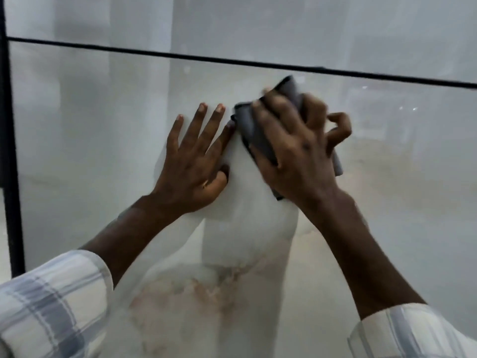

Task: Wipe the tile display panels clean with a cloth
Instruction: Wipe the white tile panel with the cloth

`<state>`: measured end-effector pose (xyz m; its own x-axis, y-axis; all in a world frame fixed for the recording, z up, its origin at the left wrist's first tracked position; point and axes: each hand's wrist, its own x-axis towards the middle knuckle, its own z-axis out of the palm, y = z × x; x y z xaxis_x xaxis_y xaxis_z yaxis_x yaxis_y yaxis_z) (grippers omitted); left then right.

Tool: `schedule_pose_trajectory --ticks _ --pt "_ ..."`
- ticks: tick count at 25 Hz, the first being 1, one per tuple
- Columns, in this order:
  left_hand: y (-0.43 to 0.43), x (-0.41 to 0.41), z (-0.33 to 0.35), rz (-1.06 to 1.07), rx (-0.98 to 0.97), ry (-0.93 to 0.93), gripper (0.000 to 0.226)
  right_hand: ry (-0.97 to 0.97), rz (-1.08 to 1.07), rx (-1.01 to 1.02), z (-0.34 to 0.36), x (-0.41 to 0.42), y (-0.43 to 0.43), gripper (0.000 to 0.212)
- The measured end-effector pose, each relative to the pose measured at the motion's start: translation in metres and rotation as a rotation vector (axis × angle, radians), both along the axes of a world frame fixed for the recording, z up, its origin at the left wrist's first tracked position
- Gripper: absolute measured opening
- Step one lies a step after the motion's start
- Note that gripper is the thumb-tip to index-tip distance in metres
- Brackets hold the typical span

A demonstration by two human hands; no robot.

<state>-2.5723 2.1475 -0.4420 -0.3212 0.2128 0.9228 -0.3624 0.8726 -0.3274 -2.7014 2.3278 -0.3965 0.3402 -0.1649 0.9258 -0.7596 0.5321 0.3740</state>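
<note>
Currently the wiping of a glossy pale tile panel [103, 151] is judged to be under way, just below the dark joint line [232, 62] that separates it from the panel above. For the stroke to be done well, the grey cloth [254, 130] should be kept flat under the palm, pressure should be spread evenly, and passes should be overlapped toward the black frame [10, 151] at the left so that no streak is left on the reflective face. The cloth is gripped by the right hand [296, 151]: its fingers are curled over the folded fabric and it is pressed against the panel, blurred as if in motion. The left hand [196, 161] is laid flat on the tile just to the left of the cloth, fingers straight and spread, nothing held, and it appears to serve as a brace. Checked sleeves [51, 306] are seen at the near edge. Veined marble patterning is visible lower on the panel.
</note>
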Motion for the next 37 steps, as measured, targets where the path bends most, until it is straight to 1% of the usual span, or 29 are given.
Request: schedule_pose_trajectory --ticks 1,2,4,6,8,10,12,13,14,15,17,18,19,20,22,23,24,25,26,27,28,29,30,32,33,34,35,37 --pt "0.0 0.007 0.0 -0.024 0.009 -0.036 0.073 0.082 0.02 0.098 -0.005 -0.003 0.0 0.043" --pt "-0.002 0.016 0.0 -0.037 0.011 -0.064 0.071 0.134 0.039 0.131 -0.004 -0.006 0.003 0.04" --pt "-0.005 0.036 -0.005 -0.042 0.026 -0.08 0.067 0.135 0.072 0.122 0.0 -0.014 0.005 0.037" --pt "-0.008 0.052 -0.016 -0.058 0.064 -0.05 0.067 0.131 0.059 0.133 -0.005 -0.014 0.003 0.035" --pt "-0.01 0.057 -0.023 -0.077 0.087 -0.052 0.067 0.11 0.031 0.074 -0.003 -0.013 0.005 0.035" --pt "-0.013 0.056 -0.027 -0.061 0.063 -0.026 0.065 -0.003 0.034 -0.068 0.014 -0.009 0.012 0.037" --pt "-0.019 0.05 -0.027 -0.035 0.015 -0.023 0.066 -0.228 0.048 -0.257 0.021 -0.003 0.014 0.047" --pt "-0.022 0.046 -0.026 -0.034 0.001 -0.04 0.069 -0.316 0.05 -0.306 0.016 0.004 0.01 0.052" --pt "-0.028 0.042 -0.025 -0.038 -0.012 -0.058 0.073 -0.327 0.02 -0.305 0.008 0.011 0.003 0.054" --pt "-0.033 0.038 -0.027 -0.04 -0.025 -0.069 0.075 -0.245 -0.035 -0.215 -0.004 0.016 -0.005 0.053" --pt "-0.04 0.032 -0.036 -0.038 -0.059 -0.049 0.076 0.097 -0.088 0.191 -0.024 0.019 -0.008 0.049" --pt "-0.043 0.029 -0.042 -0.046 -0.072 -0.027 0.076 0.216 -0.11 0.334 -0.022 0.011 0.001 0.047" --pt "-0.045 0.026 -0.048 -0.073 -0.082 -0.005 0.075 0.221 -0.115 0.351 -0.017 0.001 0.013 0.046" --pt "-0.045 0.025 -0.05 -0.102 -0.091 0.014 0.074 0.099 -0.103 0.208 -0.013 -0.006 0.023 0.047" --pt "-0.049 0.022 -0.048 -0.147 -0.103 0.006 0.076 -0.361 -0.062 -0.337 -0.023 -0.003 0.025 0.055" --pt "-0.052 0.022 -0.048 -0.166 -0.113 -0.009 0.077 -0.499 -0.092 -0.482 -0.039 0.005 0.014 0.059" --pt "-0.054 0.023 -0.048 -0.181 -0.127 -0.025 0.077 -0.496 -0.166 -0.466 -0.058 0.012 0.0 0.061" --pt "-0.057 0.024 -0.05 -0.197 -0.142 -0.039 0.075 -0.384 -0.223 -0.303 -0.076 0.019 -0.01 0.061" --pt "-0.059 0.025 -0.053 -0.221 -0.159 -0.048 0.073 -0.256 -0.251 -0.082 -0.089 0.026 -0.016 0.061" --pt "-0.06 0.025 -0.057 -0.249 -0.175 -0.059 0.071 -0.163 -0.272 0.081 -0.094 0.028 -0.01 0.061" --pt "-0.061 0.026 -0.062 -0.269 -0.187 -0.068 0.07 -0.122 -0.283 0.131 -0.092 0.027 0.002 0.06" --pt "-0.061 0.026 -0.066 -0.277 -0.192 -0.072 0.07 -0.161 -0.26 0.049 -0.091 0.023 0.013 0.059" --pt "-0.063 0.024 -0.068 -0.289 -0.193 -0.07 0.07 -0.299 -0.22 -0.146 -0.089 0.019 0.022 0.06" --pt "-0.062 0.024 -0.066 -0.314 -0.177 -0.065 0.071 -0.763 -0.106 -0.647 -0.087 0.022 0.017 0.07" --pt "-0.06 0.025 -0.065 -0.32 -0.177 -0.074 0.072 -0.893 -0.11 -0.744 -0.092 0.031 0.002 0.073" --pt "-0.059 0.025 -0.065 -0.315 -0.186 -0.08 0.074 -0.874 -0.148 -0.692 -0.1 0.038 -0.013 0.074" --pt "-0.06 0.024 -0.063 -0.299 -0.204 -0.074 0.074 -0.735 -0.181 -0.509 -0.112 0.042 -0.024 0.071" --pt "-0.064 0.022 -0.061 -0.26 -0.229 -0.048 0.073 -0.332 -0.267 -0.011 -0.134 0.046 -0.03 0.063"
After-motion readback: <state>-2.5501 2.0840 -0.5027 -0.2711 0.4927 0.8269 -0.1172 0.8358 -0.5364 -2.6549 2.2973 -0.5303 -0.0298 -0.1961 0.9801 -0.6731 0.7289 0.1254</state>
